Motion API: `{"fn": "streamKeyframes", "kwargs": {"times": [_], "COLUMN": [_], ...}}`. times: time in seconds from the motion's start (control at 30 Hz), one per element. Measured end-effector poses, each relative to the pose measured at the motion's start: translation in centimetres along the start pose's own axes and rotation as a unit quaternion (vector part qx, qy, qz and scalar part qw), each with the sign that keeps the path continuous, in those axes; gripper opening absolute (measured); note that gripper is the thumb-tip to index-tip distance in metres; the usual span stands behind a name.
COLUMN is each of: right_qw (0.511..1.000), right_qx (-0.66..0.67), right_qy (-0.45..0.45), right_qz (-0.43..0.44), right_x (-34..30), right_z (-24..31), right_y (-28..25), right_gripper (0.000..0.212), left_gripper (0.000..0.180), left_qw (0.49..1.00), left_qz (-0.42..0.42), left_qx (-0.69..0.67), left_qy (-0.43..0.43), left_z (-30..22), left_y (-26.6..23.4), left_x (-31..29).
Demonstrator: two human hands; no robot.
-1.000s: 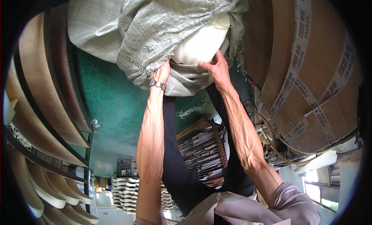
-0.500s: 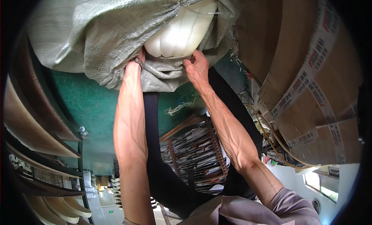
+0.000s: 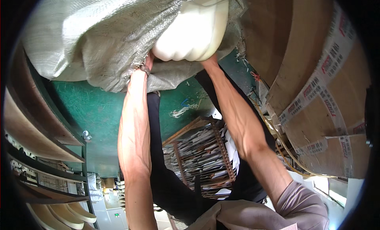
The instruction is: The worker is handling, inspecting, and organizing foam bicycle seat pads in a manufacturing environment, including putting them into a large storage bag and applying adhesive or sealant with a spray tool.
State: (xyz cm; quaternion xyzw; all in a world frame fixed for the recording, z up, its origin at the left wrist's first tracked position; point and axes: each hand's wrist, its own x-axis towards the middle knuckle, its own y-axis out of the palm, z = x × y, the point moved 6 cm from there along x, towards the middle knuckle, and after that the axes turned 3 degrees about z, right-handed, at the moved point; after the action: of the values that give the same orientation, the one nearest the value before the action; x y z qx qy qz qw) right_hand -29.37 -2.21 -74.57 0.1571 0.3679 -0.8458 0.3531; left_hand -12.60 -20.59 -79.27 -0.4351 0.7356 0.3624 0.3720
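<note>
Head: smooth lobed bundle (image 3: 190, 30), woven sack (image 3: 114, 43)

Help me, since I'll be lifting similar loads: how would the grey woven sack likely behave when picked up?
The grey woven sack seems floppy, as its cloth falls in loose folds. The white contents could slide out, being smooth-looking and exposed at the opening.

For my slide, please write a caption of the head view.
Left hand and right hand, both partly hidden, at the white bundle exposed in a grey woven sack.
</note>
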Motion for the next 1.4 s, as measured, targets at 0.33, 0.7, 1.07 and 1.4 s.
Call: {"fn": "streamKeyframes", "kwargs": {"times": [0.33, 0.7, 1.07, 1.4], "right_qw": [0.980, 0.979, 0.982, 0.896], "right_qx": [0.164, 0.202, -0.040, -0.146], "right_qy": [0.090, -0.033, -0.179, -0.384], "right_qz": [0.066, -0.009, -0.053, -0.167], "right_x": [-2.4, -20.2, -33.2, -49.2], "right_z": [21.6, 42.1, 57.1, 64.0], "right_y": [-16.6, -26.0, -37.4, -49.3], "right_gripper": [0.042, 0.053, 0.041, 0.061], "left_gripper": [0.057, 0.062, 0.067, 0.051], "left_qw": [0.994, 0.980, 0.987, 0.920], "left_qz": [-0.004, 0.001, 0.101, 0.217], "left_qx": [0.031, 0.192, -0.121, 0.108], "left_qy": [0.103, 0.053, 0.001, 0.308], "left_z": [-15.8, -32.7, -32.5, -25.3], "left_y": [16.8, 16.5, 20.4, 25.7], "left_x": [-11.2, -37.8, -60.5, -69.1]}}
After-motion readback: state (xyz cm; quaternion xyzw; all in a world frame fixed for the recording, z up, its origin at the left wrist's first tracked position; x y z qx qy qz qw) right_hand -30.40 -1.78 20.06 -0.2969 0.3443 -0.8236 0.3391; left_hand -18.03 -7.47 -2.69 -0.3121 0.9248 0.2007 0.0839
